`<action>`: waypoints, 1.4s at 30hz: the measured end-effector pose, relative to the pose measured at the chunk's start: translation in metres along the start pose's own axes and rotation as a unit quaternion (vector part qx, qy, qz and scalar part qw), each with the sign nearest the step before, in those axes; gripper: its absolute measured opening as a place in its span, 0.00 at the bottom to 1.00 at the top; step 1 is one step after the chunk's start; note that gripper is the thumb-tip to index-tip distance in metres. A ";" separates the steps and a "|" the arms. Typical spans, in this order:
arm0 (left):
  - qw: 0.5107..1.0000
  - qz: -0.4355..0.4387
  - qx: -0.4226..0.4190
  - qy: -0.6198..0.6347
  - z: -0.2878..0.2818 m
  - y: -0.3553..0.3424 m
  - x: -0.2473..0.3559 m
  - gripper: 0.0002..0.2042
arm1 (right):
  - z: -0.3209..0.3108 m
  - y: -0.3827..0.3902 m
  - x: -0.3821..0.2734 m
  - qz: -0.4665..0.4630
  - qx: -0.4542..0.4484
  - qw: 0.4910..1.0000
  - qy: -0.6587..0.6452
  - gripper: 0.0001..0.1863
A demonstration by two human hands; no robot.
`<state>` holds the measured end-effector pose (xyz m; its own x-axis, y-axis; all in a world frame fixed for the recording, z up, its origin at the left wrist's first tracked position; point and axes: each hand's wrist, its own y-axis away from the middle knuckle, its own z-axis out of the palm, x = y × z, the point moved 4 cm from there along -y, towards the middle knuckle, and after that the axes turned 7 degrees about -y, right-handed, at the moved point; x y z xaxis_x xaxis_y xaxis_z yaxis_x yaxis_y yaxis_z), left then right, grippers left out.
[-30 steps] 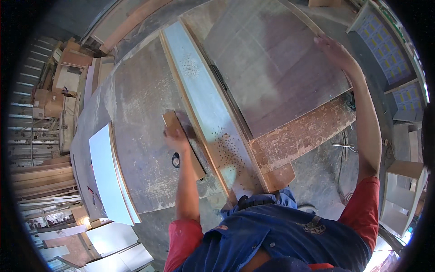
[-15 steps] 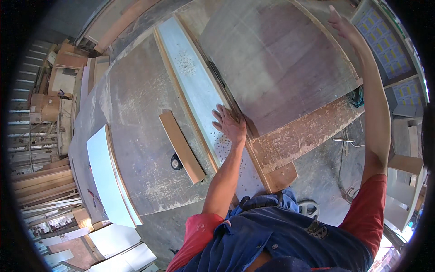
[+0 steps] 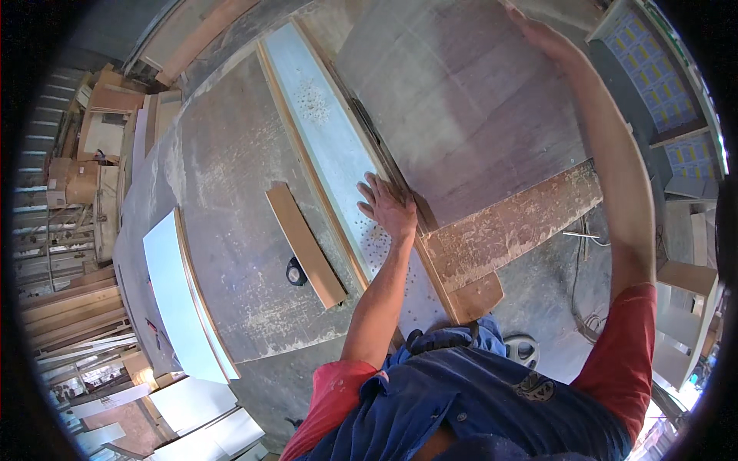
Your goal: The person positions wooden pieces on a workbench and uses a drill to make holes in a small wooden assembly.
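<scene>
A long white board (image 3: 298, 81) with wooden edges and scattered small specks lies lengthwise on a worn worktable (image 3: 219, 146). On its near half, my left hand (image 3: 387, 206) lies with fingers spread, beside the right wooden edge. A large brown panel (image 3: 453, 100) lies to the right, over a scuffed plywood strip (image 3: 507, 219). My right hand (image 3: 538, 34) is at that panel's far edge, fingers stretched out at the top of the view. Left of the white board are a short narrow wood strip (image 3: 306, 246) and a small round black object (image 3: 295, 271), which looks like a tape measure.
Stacked wood pieces (image 3: 73, 307) and cardboard (image 3: 69, 180) fill the left side. A white sheet (image 3: 177, 292) lies on the table's left. Shelving (image 3: 646, 65) and a pale cabinet (image 3: 684, 323) stand at right. Cables (image 3: 584, 323) lie on the floor below the table's right side.
My left hand has left the short wood strip and moved right onto the white board. My right hand rose off the panel's right edge, then came back to it farther toward the top.
</scene>
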<state>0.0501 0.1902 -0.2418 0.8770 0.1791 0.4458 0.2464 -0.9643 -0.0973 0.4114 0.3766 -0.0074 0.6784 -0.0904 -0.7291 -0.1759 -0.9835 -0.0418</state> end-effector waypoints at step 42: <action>0.993 0.010 -0.032 0.110 -0.042 0.010 -0.021 0.37 | -0.056 0.046 -0.014 -0.211 0.289 0.934 0.009 0.26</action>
<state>0.0167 0.1681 -0.2146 0.7690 0.1194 0.6280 0.1970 -0.9789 -0.0552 0.4342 0.3240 0.0392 0.7847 0.2791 -0.5535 -0.2418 -0.6842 -0.6880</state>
